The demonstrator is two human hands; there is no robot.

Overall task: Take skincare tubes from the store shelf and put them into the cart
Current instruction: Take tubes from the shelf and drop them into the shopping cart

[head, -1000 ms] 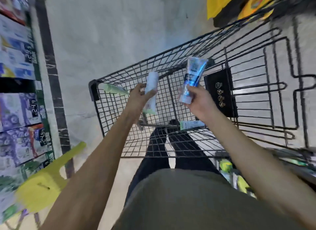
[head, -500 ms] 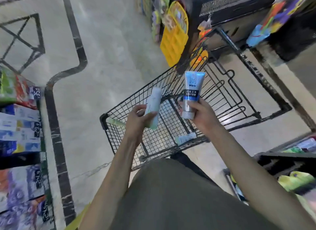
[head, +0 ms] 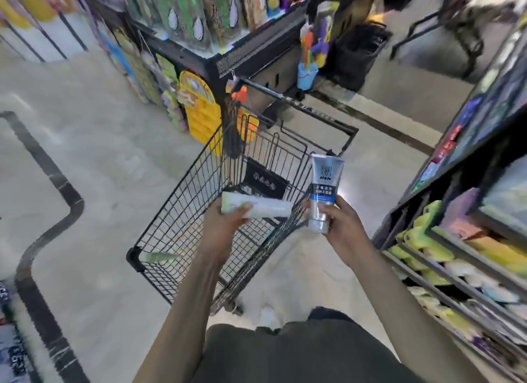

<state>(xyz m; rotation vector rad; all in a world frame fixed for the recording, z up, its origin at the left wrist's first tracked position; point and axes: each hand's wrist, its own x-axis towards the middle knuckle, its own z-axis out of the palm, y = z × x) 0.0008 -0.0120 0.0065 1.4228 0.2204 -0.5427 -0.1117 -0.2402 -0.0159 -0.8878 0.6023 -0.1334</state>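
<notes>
**Two tubes held over cart**

Head view: store aisle, pale floor (head: 119, 160), shelf (head: 462, 257) at 3 o'clock. Black wire cart (head: 182, 211) at centre. Left hand (head: 222, 228) has its fingers clenched on a white-green tube (head: 265, 207), lying sideways above the basket. Right hand (head: 342, 226), at 1 o'clock of the left, grips a silver-blue tube (head: 325, 186) upright, cap down, over the cart's right rim. Green tube (head: 162, 256) lies inside the cart at 8 o'clock.
</notes>
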